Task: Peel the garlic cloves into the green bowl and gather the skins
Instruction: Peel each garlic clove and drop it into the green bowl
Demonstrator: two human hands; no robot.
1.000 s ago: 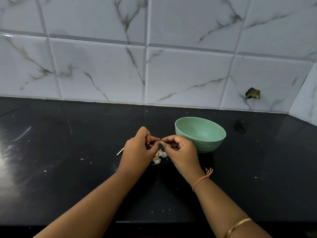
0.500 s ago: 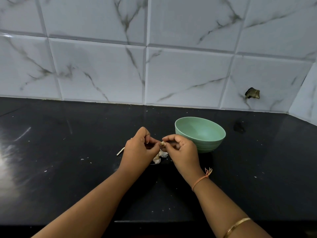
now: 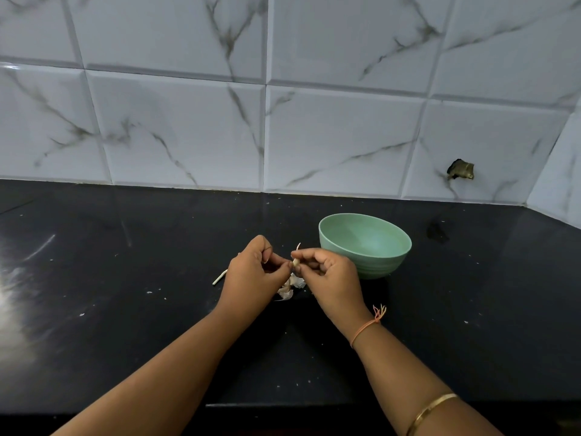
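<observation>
Head view showed a marble-tiled wall [image 3: 314, 136] behind a black desk [image 3: 125, 309]. The green bowl [image 3: 377, 265] stood upright on the desk, just right of the hands. The left hand [image 3: 251, 272] and right hand [image 3: 330, 275] met in front of it, each grip pinching one small garlic clove [image 3: 296, 262] between thumb and fingertips, with a strip of skin [image 3: 298, 246] curling up from it. Loose skins [image 3: 290, 286] lay piled on the desk beneath the hands. A thin pale stem piece [image 3: 219, 277] lay just left of the left hand.
</observation>
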